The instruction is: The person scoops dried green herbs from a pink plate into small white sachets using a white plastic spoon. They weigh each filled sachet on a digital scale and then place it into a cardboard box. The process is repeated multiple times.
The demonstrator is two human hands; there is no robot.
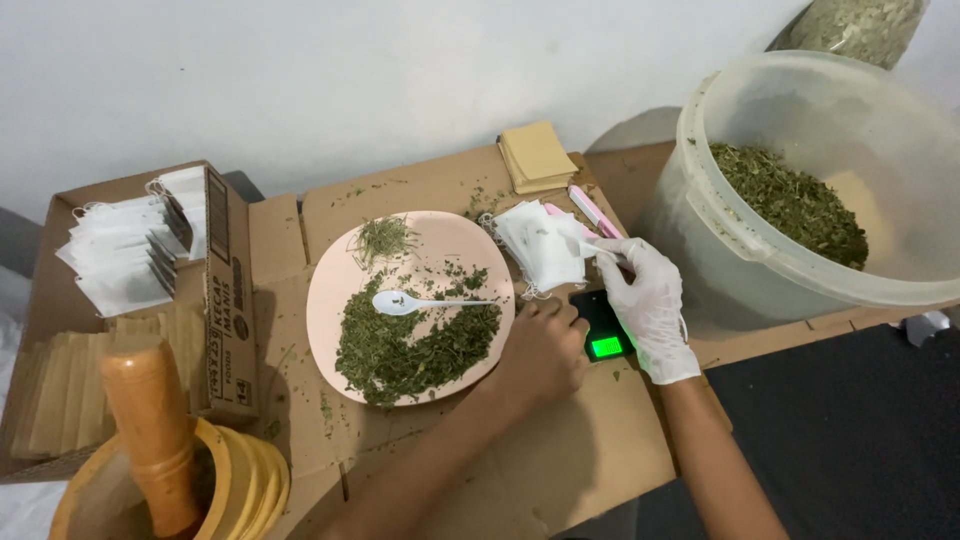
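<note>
On the cardboard-covered desk (pixel 560 470), a pink plate (pixel 450 240) carries dried green herbs (pixel 410 345) and a white spoon (pixel 400 302). Right hand (pixel 648 305), in a white glove, pinches one empty white tea bag (pixel 580 243) at the top of a stack of tea bags (pixel 540 250) just beside the plate's right edge. Left hand (pixel 540 350), bare, rests curled beside the plate, touching a small black scale (pixel 603 328) with a lit green display; whether it grips anything cannot be told. Right of the scale stands a large translucent bucket (pixel 760 260) holding more herbs. At lower left sits a yellow mortar (pixel 250 470) with a wooden pestle (pixel 150 430).
</note>
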